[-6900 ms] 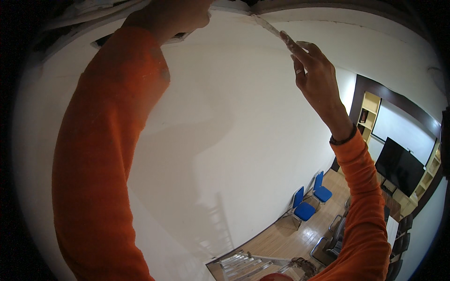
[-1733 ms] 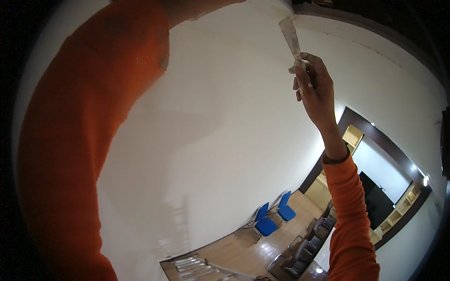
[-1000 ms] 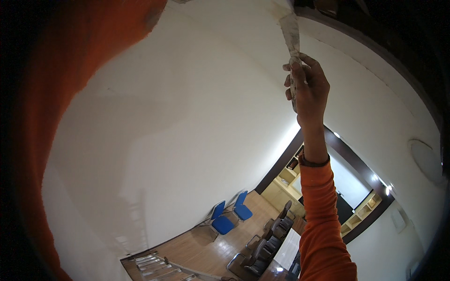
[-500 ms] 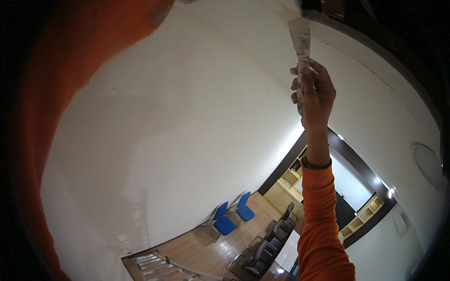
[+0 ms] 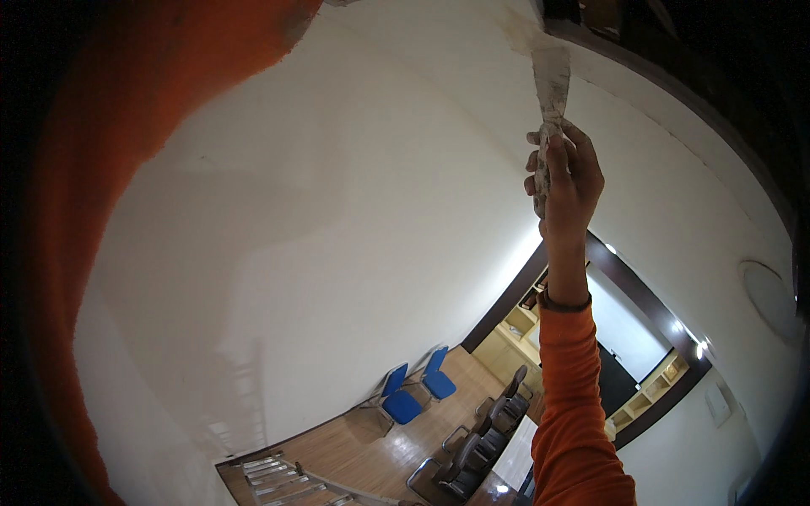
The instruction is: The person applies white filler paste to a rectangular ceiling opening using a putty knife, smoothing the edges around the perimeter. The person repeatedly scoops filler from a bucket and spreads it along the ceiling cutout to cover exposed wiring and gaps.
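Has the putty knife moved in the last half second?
Yes, slightly: in the right hand, the putty knife has shifted downward and a little rightward in the view, its blade edge farther from the dark overhead opening's left corner.

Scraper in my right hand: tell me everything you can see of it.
The flat-bladed, whitish-grey scraper has a blade, apparently metal, widening toward its far edge, and a mottled handle whose material I can't make out. Both look smeared. It's held nearly upright in the picture, blade uppermost, by the bare right hand, thumb along the handle and fingers curled round it. The blade's edge shows just below a beige smear on a white surface; whether it touches there is unclear.
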The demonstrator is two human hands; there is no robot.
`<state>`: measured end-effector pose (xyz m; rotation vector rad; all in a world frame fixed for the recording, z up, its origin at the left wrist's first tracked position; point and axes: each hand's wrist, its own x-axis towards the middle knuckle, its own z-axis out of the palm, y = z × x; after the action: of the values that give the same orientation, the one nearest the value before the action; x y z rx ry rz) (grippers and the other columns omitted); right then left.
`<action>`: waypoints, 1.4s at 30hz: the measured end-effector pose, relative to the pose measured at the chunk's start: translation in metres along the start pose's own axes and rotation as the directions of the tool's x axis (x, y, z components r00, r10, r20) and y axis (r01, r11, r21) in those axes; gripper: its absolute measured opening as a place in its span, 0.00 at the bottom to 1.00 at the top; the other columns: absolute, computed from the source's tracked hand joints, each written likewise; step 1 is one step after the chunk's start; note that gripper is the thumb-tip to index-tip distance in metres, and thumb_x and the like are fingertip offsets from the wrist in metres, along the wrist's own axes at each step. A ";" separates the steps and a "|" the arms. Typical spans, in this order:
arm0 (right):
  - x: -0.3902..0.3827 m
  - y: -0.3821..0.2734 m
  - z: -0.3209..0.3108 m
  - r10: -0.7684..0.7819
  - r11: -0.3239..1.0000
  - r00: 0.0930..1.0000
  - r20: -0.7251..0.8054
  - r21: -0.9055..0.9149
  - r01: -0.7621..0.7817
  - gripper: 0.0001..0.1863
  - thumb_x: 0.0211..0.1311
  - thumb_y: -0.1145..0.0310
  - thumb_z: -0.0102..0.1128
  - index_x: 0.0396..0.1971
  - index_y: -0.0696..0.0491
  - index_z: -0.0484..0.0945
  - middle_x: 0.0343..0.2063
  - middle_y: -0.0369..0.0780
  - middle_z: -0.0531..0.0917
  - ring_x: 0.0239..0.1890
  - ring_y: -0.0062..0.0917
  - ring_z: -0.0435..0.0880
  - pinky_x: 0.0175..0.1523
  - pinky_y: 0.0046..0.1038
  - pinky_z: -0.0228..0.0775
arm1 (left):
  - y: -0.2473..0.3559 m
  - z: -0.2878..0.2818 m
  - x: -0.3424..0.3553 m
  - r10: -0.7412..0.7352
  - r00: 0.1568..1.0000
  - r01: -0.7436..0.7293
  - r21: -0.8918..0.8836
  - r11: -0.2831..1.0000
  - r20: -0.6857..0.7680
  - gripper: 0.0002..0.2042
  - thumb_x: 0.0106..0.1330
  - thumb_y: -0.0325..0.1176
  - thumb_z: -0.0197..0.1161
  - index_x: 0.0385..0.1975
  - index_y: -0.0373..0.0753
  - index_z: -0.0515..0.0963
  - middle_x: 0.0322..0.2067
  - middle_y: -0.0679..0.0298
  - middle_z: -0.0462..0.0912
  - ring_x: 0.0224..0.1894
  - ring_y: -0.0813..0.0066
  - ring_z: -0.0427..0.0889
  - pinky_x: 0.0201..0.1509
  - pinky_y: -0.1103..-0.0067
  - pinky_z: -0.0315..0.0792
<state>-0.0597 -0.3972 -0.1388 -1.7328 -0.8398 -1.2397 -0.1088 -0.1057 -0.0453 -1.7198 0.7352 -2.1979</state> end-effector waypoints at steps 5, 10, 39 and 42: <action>-0.013 0.007 -0.001 -0.093 0.994 0.996 0.009 0.054 0.092 0.13 0.74 0.67 0.57 0.52 0.57 0.75 0.34 0.41 0.85 0.24 0.14 0.79 0.22 0.16 0.69 | 0.001 0.000 0.000 -0.019 1.000 0.019 0.014 1.000 0.021 0.21 0.58 0.26 0.69 0.55 0.39 0.81 0.41 0.53 0.88 0.42 0.61 0.89 0.51 0.68 0.81; -0.028 0.016 0.013 -0.111 0.993 0.990 0.087 0.060 0.106 0.13 0.75 0.65 0.56 0.52 0.56 0.74 0.35 0.41 0.86 0.25 0.14 0.79 0.27 0.17 0.70 | -0.009 0.009 -0.019 -0.026 0.998 0.029 -0.040 0.999 0.060 0.22 0.60 0.29 0.68 0.57 0.39 0.80 0.44 0.55 0.88 0.44 0.61 0.88 0.53 0.66 0.80; -0.034 -0.017 -0.023 -0.363 0.661 0.850 0.383 -0.536 0.524 0.16 0.63 0.76 0.65 0.51 0.55 0.79 0.36 0.40 0.85 0.34 0.27 0.87 0.36 0.28 0.83 | -0.047 0.060 -0.053 0.168 0.976 -0.165 -0.033 0.986 0.139 0.21 0.59 0.24 0.69 0.55 0.43 0.79 0.53 0.61 0.84 0.50 0.65 0.86 0.54 0.71 0.83; -0.009 -0.003 -0.002 -0.456 0.660 0.831 0.320 -0.505 0.557 0.15 0.61 0.75 0.68 0.48 0.58 0.80 0.39 0.42 0.86 0.37 0.30 0.89 0.41 0.28 0.85 | -0.053 0.067 -0.055 0.243 0.970 -0.243 0.024 0.970 0.008 0.21 0.61 0.23 0.68 0.56 0.43 0.77 0.53 0.59 0.84 0.51 0.63 0.86 0.52 0.70 0.84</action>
<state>-0.0655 -0.3982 -0.1459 -2.1940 -1.1926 -1.9065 -0.0246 -0.0501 -0.0512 -1.5323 0.8632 -2.0271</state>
